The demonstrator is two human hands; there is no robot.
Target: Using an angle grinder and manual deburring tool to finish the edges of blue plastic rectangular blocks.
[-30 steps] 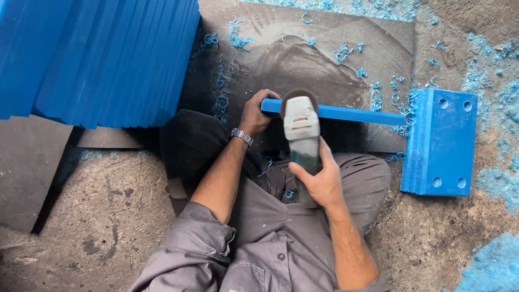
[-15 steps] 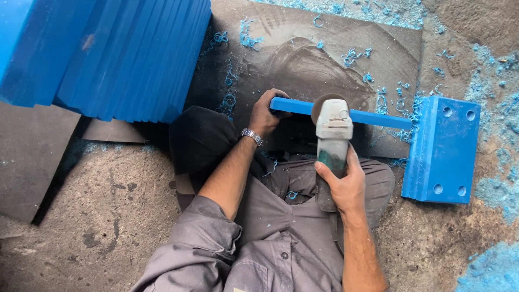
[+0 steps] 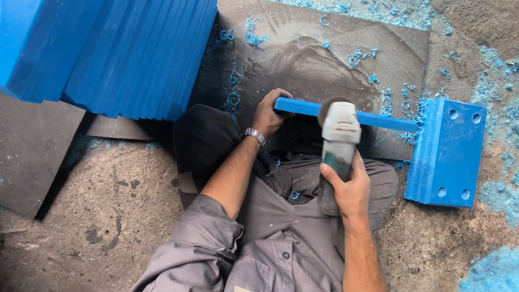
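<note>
right hand (image 3: 348, 189): grip closed around the grey-green body of the angle grinder (image 3: 339, 135); forearm runs up from the bottom edge.
angle grinder: disc end set against the near edge of the blue plastic plate (image 3: 346, 113), which stands on edge.
change, grinder: shifted rightward along the plate since a second ago; earlier it sat close to the left hand, now a clear gap is seen between them. Judged as a pass being worked along the edge, toward the plate's right end.
left hand (image 3: 270, 114): grip closed on the plate's left end, wristwatch (image 3: 254, 135) at the wrist; position on the plate unchanged from the earlier frames.
blue plastic plate: held upright across the lap, over the dark rubber mat (image 3: 324, 65); right end just beside the drilled blue plates (image 3: 446, 154).
lap: grey work shirt and trousers (image 3: 281, 216), a few blue curls lying on them.
drilled blue plates: small stack flat on the floor at the right, holes near the corners.
blue shavings (image 3: 357, 54): scattered over the mat and piled on the concrete floor (image 3: 108, 216) at the right.
stack of blue sheets (image 3: 119, 54): leaning at the far left, well apart from both hands.
</note>
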